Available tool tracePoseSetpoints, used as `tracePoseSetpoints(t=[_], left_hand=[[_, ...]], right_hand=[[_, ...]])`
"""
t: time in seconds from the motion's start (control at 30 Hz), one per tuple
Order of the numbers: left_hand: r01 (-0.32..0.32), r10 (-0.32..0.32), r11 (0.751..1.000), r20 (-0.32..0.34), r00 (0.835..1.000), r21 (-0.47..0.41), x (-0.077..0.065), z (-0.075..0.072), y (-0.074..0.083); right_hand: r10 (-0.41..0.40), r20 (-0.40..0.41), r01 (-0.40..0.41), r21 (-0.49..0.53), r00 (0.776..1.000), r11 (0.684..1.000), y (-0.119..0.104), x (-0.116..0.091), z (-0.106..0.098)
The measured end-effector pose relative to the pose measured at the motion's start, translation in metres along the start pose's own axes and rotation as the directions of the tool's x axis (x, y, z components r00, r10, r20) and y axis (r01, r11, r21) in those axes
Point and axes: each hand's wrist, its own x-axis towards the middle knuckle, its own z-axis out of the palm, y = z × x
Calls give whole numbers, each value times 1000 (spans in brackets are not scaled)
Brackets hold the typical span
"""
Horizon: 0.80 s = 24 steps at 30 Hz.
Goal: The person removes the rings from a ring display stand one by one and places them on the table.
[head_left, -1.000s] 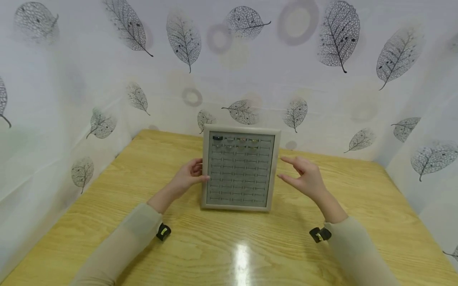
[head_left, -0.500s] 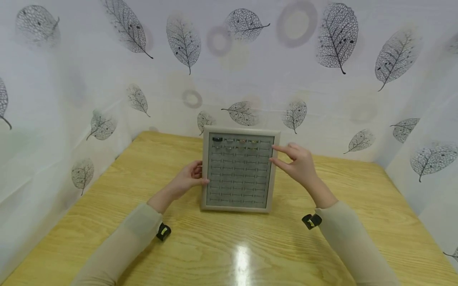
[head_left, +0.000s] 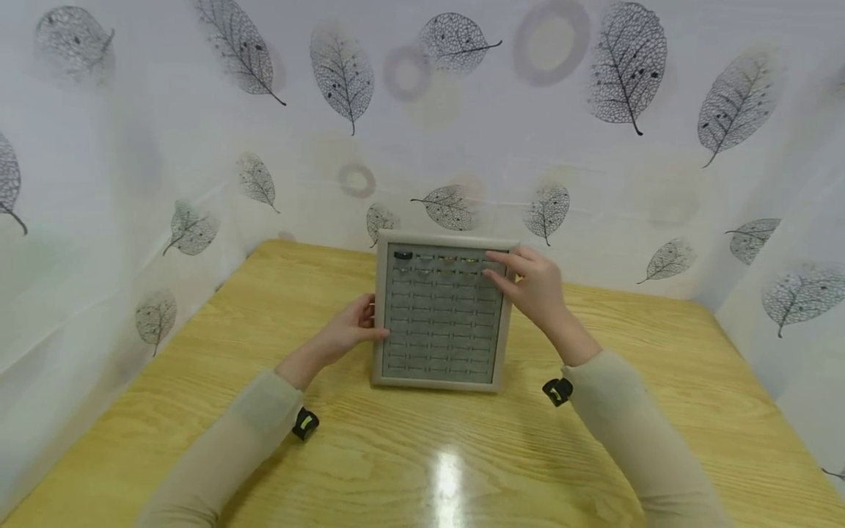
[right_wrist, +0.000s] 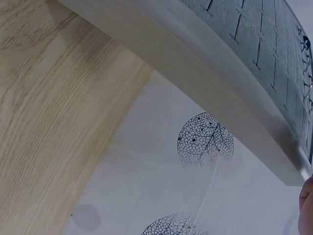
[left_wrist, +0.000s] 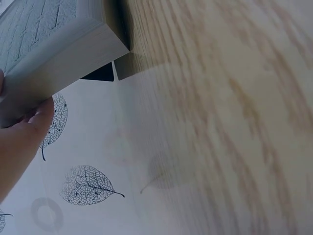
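A framed ring display (head_left: 436, 386), grey padded with rows of slots, stands leaning slightly back on the table. My left hand (head_left: 345, 330) grips its left edge, thumb on the front rim and fingers behind; in the left wrist view the thumb lies along the frame side (left_wrist: 63, 63). A dark ring (head_left: 403, 255) sits at the top left, with several silver and gold rings beside and below it. My right hand (head_left: 538, 286) reaches over the upper right edge. Its index finger and thumb are apart at the top right slot, right of a gold ring (head_left: 470, 259).
The display stands on a glossy wood-grain table (head_left: 370, 455). Behind and at both sides hangs a pale cloth (head_left: 297, 169) printed with leaves. Lower slots of the display hold no rings.
My right hand has moved left and up, from beside the display's right edge to its top right slot. The left hand keeps its grip on the display.
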Motion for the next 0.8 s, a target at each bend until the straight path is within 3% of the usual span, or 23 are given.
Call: tracePoseSetpoints(t=[0.37, 0.8], left_hand=[[14, -14, 1000, 35, 999, 2, 0, -1, 2], [81, -80, 997, -21, 997, 6, 4, -7, 2]], right_hand=[[-14, 19, 16, -83, 1000, 996, -9, 7, 12], [-34, -21, 31, -132, 999, 991, -14, 11, 18]])
